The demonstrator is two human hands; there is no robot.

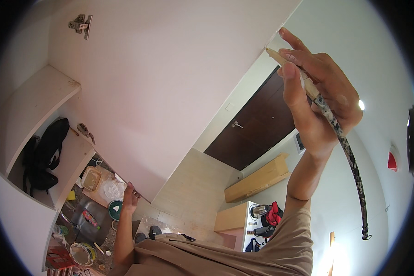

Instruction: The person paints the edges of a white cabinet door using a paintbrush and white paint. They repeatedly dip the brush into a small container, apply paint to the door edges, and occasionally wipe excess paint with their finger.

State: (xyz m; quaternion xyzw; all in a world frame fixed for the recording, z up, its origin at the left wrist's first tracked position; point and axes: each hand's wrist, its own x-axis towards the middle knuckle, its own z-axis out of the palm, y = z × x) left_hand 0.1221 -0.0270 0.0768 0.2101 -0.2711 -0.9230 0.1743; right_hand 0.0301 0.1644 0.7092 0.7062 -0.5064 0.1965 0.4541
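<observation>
My right hand (317, 79) grips a slim paintbrush (343, 138) between thumb and fingers. Its handle is blotched with dark and pale paint and ends in a small ring. The pale tip meets, or nearly meets, the edge of a white cabinet door (165, 76). One fingertip rests at that same edge, higher up. Lower down, my left hand (129, 200) holds the door's bottom edge; part of its fingers is hidden behind the panel. The door stands swung out from a white cabinet (38, 93), and metal hinges (81, 26) show on its inner side.
A black bag (51, 151) lies on a cabinet shelf. Below are a sink (93, 220) with a pink bottle, a paint bucket (82, 254), a green-rimmed tub (115, 209) and a plastic tray (91, 177). A long cardboard box (257, 177) lies near the dark door (255, 120).
</observation>
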